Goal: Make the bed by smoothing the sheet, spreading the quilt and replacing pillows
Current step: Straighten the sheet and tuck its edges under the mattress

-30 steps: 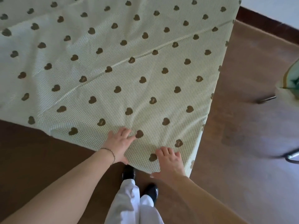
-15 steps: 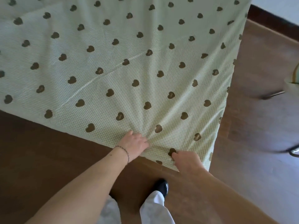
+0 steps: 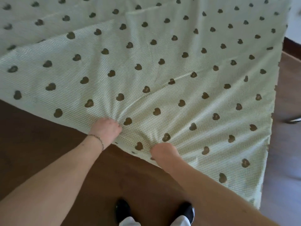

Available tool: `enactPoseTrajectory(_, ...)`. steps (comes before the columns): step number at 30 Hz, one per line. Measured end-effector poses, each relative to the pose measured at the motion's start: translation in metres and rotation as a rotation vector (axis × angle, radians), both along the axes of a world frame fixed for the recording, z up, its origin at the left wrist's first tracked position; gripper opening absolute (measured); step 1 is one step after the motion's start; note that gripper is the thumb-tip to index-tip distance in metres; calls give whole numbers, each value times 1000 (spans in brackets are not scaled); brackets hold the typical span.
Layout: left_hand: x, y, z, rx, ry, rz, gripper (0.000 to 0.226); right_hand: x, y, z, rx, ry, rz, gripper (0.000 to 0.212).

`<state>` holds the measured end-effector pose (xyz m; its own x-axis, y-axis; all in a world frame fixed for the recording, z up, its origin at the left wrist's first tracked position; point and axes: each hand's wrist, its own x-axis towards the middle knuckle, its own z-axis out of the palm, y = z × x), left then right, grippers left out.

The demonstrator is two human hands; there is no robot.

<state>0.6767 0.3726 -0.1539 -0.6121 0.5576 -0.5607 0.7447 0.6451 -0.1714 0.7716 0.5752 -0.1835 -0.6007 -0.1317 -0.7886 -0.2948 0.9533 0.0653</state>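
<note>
- Sheet point(image 3: 162, 66), pale green with brown hearts, lies across the bed; its near edge hangs over the dark floor point(image 3: 40, 144).
- Left hand point(image 3: 106, 128) and right hand point(image 3: 162, 151) each clutch a bunch of cloth at that edge.
- Uneven pulling could deepen the creases fanning from both fists, or drag the far side off.
</note>
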Motion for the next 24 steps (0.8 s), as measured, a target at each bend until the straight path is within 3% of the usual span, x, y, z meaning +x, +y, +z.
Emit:
enactPoseTrajectory(5,-3,-14,2,131,-122,18,23,-5,-1,24,-34,-45,34,18)
enactPoseTrajectory(6,-7,-20,2,147,-157,16,21,-8,-1,30,-72,-64,21,28)
enactPoseTrajectory(8,-22,-35,3,160,-213,71,44,-18,1,37,-119,-68,-62,52)
enactPoseTrajectory(11,-62,-60,0,196,-137,225,69,-55,6,34,-297,147,-343,44)
enactPoseTrajectory(13,-102,-70,-3,151,-135,275,94,-99,5,23,-383,295,-439,71)
enactPoseTrajectory(15,-138,-82,-10,65,-170,345,112,-143,-9,8,-392,261,-475,110)
enactPoseTrajectory(17,-159,-102,-23,-15,-168,390,122,-168,-33,-10,-332,224,-446,123)
enactPoseTrajectory(20,-160,-120,-28,-130,-224,352,122,-166,-45,-17,-260,179,-377,120)
enactPoseTrajectory(24,-177,-121,-17,-69,-240,361,98,-176,-37,3,-240,138,-351,113)
